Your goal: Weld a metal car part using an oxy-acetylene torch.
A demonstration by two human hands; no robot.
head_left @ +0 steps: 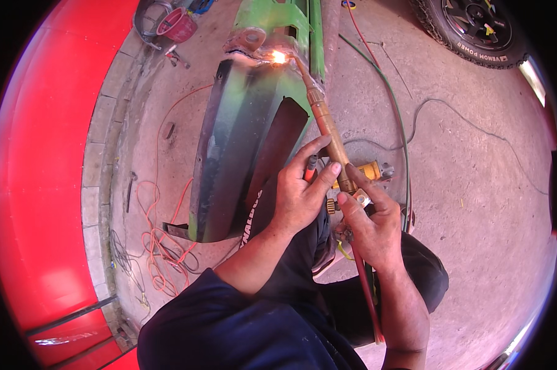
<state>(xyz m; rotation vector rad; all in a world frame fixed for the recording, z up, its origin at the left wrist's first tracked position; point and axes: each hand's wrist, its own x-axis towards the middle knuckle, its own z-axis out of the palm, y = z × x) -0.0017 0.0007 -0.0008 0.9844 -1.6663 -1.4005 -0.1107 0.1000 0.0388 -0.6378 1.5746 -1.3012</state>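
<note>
The left hand [298, 194], also holding a red-black stick [310, 167], and the right hand [376, 231] beside it pinch a brass torch [329, 126]; beyond them, its tip [301, 66] stands just beside a glowing spot [279, 57] on a green panel [229, 148].

Workshop, with torch [329, 131] and wheel [477, 26]

Around us we see a rough, pinkish-grey concrete floor [488, 240], bordered on the left by a strip of grey blocks [92, 206]. Beyond those blocks we have a smooth, glossy red surface [47, 179], which catches a pale glare low down. Toward the upper right, we find a black-tyred wheel [475, 28] near a bright white patch [533, 81].
</note>
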